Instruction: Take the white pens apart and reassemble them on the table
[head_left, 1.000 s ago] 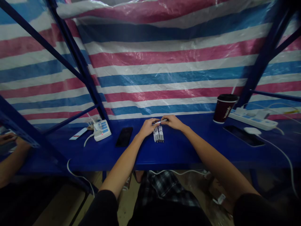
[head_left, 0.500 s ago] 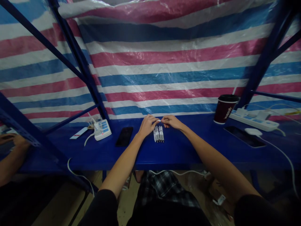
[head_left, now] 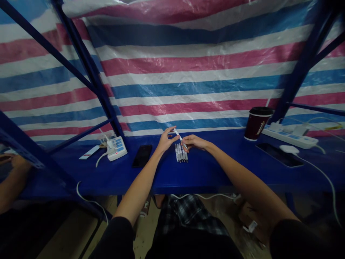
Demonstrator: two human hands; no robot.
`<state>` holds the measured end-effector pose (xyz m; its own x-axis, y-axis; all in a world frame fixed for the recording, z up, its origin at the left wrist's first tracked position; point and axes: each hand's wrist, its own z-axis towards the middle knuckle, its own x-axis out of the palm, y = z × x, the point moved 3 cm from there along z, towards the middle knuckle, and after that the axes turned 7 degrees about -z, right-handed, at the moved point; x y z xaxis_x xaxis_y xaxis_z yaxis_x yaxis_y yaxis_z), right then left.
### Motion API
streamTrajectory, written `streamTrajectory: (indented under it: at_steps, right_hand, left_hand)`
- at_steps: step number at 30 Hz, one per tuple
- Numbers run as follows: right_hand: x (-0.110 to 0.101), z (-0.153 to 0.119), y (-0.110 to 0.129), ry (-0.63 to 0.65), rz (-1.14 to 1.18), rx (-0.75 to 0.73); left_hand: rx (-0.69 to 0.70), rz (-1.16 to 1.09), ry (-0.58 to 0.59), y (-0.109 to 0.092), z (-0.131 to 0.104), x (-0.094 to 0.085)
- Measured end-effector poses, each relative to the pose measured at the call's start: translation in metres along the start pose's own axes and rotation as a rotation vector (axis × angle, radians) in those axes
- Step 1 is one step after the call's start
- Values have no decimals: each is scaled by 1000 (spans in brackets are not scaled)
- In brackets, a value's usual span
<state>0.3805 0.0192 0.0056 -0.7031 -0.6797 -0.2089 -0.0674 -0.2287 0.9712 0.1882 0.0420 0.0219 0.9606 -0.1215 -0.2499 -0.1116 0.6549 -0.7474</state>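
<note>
A white pen point(head_left: 178, 135) is held slantwise above the table, its silvery lower end at my right hand point(head_left: 196, 142). The fingers of that hand are pinched around this end. My left hand point(head_left: 166, 140) is at the upper end, with the tips of forefinger and thumb against the pen and a gap between the two fingers. Just below the hands, several white and grey pens point(head_left: 182, 154) lie side by side in a row on the blue table point(head_left: 207, 169), dark ends toward me.
Left of the pens lies a black phone point(head_left: 142, 156), beside a white power strip point(head_left: 116, 148). On the right stand a dark red cup point(head_left: 257, 124), another power strip point(head_left: 291, 136) and a phone point(head_left: 279, 154) with a white charger puck point(head_left: 289, 149). Another person's hand point(head_left: 20, 163) shows far left.
The pen has swung from nearly level to a steep slant, showing more of its length. My left fingers have spread and risen to its upper end. My right hand has come slightly lower.
</note>
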Motion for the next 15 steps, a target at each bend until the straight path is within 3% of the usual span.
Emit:
streamTrajectory:
  at_steps: [5, 10, 15]
  right_hand:
    - [-1, 1, 2, -68, 20, -20]
    - [0, 3, 4, -121, -40, 2]
    - [4, 5, 9, -151, -15, -28]
  left_hand:
    - [-53, -121, -39, 1, 2, -3]
    - [-163, -276, 31, -1, 1, 1]
    - [-202, -332, 7, -6, 1, 1]
